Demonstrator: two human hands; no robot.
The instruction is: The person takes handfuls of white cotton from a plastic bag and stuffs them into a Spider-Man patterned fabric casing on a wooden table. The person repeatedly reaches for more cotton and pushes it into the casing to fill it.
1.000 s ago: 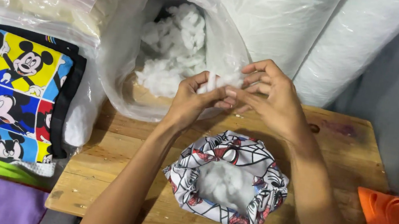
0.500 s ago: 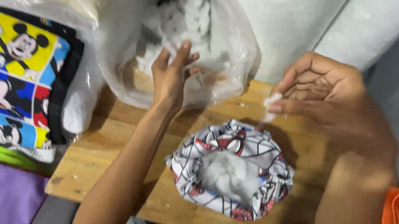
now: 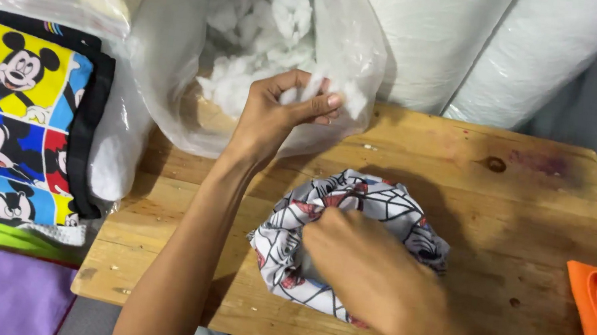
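White fluffy stuffing [image 3: 254, 39], pinched in left hand [image 3: 275, 114] at clear plastic bag [image 3: 167, 58]. Right hand [image 3: 369, 273] shoved into web-print fabric cover [image 3: 385, 210], grip hidden. Looked half filled.

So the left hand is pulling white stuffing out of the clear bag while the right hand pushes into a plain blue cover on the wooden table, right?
Not quite: the cover is white and grey with a web print and red touches, not plain blue, as the head view shows. The left hand does grip white stuffing at the clear bag; the right hand pushes in, on the wooden table.

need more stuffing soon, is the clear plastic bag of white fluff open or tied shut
Open. The clear plastic bag gapes toward the table, white fluff exposed, and the left hand pinches a tuft at its mouth.
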